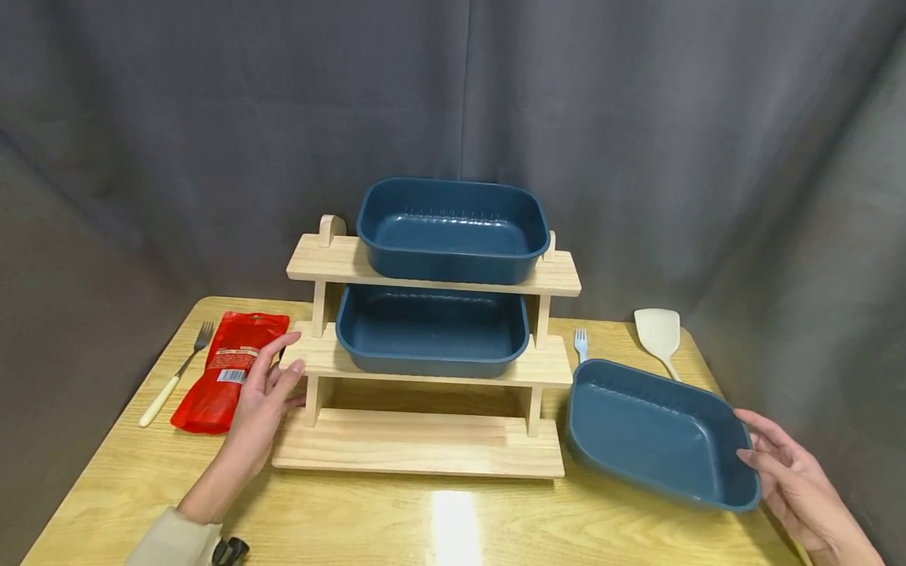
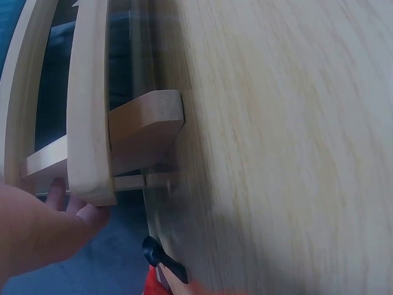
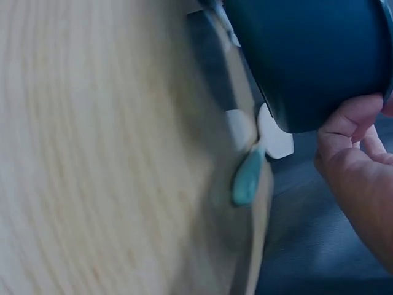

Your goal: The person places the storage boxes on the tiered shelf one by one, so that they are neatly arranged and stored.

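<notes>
A three-tier wooden shelf (image 1: 425, 444) stands at the centre of the table. At its left side, my left hand (image 1: 258, 409) grips the end of the middle board, and the left wrist view shows the fingers (image 2: 92, 212) bent round the wood. My right hand (image 1: 800, 479) pinches the right end rim of a dark blue plastic bin (image 1: 658, 440), thumb inside and fingers outside. This bin is tilted beside the shelf, raised over the table in the right wrist view. One matching bin (image 1: 453, 267) sits on the top tier, another (image 1: 432, 365) on the middle tier.
Left of the shelf lie a red packet (image 1: 219, 393) and a fork (image 1: 170, 385) with a cream handle. Behind the held bin are a light blue fork (image 1: 581, 343) and a cream spatula (image 1: 658, 334). A turquoise handle (image 3: 249, 178) lies near the table edge. Grey curtains (image 1: 453, 102) hang behind.
</notes>
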Motion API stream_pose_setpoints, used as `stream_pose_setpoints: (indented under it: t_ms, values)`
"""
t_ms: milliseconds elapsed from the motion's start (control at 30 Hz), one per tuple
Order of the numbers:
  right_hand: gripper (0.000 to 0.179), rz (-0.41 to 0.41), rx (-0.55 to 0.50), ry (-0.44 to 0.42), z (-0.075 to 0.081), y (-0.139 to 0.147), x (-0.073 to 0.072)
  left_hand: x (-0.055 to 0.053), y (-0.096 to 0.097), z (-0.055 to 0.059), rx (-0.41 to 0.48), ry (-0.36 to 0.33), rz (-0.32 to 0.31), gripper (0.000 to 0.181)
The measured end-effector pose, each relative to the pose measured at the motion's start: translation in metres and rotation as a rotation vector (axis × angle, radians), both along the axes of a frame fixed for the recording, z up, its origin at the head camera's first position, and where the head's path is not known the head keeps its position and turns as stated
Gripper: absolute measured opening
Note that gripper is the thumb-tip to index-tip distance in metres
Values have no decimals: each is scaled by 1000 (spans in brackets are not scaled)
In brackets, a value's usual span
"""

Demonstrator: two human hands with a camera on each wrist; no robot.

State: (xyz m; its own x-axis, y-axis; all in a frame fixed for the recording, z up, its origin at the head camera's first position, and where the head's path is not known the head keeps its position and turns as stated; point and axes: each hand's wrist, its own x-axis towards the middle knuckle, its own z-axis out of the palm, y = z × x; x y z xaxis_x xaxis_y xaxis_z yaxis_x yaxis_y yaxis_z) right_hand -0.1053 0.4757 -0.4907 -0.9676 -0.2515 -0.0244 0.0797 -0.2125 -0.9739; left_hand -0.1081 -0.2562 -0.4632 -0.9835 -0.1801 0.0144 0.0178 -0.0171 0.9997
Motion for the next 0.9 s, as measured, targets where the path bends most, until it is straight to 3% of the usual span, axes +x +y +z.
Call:
stream_pose_setpoints:
  t_ms: [267, 500, 733, 900]
  values:
    - [65, -102, -113, 57, 24, -1, 6, -1, 0, -1, -2, 1, -8, 58]
    - [67, -91, -207, 79, 50, -10, 10, -2, -1, -1, -11, 4, -5, 57]
    - [67, -13, -147, 11, 62, -22, 20, -2, 0, 0, -13, 3, -3, 57]
    - [66, -28, -33, -11, 66, -35, 27, -1, -1, 0, -13, 13, -7, 57]
